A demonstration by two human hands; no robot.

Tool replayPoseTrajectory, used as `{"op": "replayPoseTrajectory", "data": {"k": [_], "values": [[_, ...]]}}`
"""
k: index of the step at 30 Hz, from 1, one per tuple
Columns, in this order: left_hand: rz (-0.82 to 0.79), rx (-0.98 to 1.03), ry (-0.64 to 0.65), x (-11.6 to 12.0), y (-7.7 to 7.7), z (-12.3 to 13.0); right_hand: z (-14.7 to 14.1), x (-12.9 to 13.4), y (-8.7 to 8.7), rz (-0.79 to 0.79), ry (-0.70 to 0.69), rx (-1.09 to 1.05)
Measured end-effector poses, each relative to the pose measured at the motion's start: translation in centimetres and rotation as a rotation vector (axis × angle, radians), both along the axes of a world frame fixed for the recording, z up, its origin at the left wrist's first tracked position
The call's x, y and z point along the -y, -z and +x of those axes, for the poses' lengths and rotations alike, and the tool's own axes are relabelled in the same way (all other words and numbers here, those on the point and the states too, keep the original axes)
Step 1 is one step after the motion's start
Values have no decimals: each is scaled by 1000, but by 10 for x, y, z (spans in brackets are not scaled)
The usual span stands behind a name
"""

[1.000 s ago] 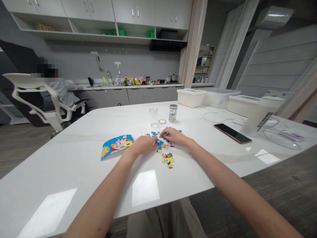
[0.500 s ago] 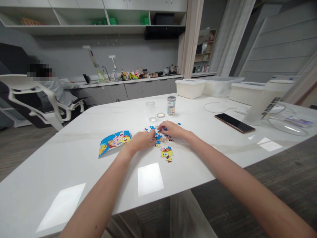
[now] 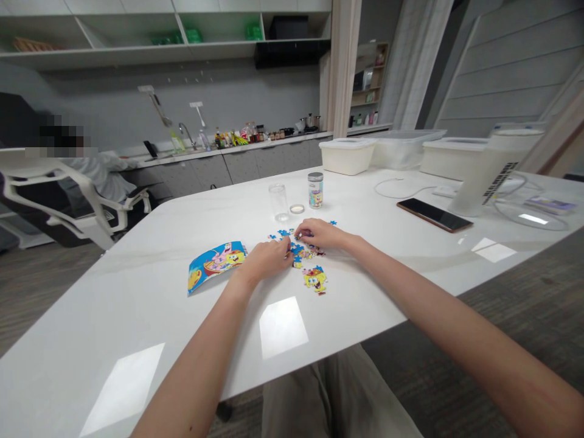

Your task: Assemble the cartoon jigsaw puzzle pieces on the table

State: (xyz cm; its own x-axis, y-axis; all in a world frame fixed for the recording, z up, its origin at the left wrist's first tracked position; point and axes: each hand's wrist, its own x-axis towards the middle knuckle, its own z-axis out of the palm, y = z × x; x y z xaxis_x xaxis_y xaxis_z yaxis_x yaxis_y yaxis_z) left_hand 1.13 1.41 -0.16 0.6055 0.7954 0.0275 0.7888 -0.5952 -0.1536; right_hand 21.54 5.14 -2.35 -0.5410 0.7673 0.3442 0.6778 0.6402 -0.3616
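Loose jigsaw puzzle pieces, many of them blue, lie in a small pile on the white table. At the pile's left edge is my left hand, its fingers curled down; whatever they hold is hidden. My right hand reaches over the far right of the pile, thumb and fingers pinched on a small puzzle piece. Nearer to me lies a joined puzzle section showing a yellow cartoon face. To the left of my left hand is a curved picture sheet with cartoon figures on blue.
Behind the pile stand a clear jar, a round lid and a printed can. At right are a phone, a white bottle, a cable and plastic boxes. A person sits at far left.
The view has shifted slightly. Both hands stay at the puzzle pile, with small finger movements. The joined section and the picture sheet lie as before.
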Motion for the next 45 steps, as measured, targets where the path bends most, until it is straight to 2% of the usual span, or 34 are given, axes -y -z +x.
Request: {"op": "replayPoseTrajectory", "data": {"k": [5,17,28,35,39,45], "values": [[6,0,19,1,-1,2,0,-1,0,12,4,-15],[44,-6,-50,0,-3,0,-3,6,-7,2,-14,21],[22,9,-81,-1,-2,2,-2,5,-5,-51,43,-2],[8,4,-33,-2,0,3,11,1,-9,9,151,80],[1,7,5,0,0,2,16,5,-14,-80,72,75],[-63,0,144,3,-3,2,17,12,-17,-288,-36,68]]}}
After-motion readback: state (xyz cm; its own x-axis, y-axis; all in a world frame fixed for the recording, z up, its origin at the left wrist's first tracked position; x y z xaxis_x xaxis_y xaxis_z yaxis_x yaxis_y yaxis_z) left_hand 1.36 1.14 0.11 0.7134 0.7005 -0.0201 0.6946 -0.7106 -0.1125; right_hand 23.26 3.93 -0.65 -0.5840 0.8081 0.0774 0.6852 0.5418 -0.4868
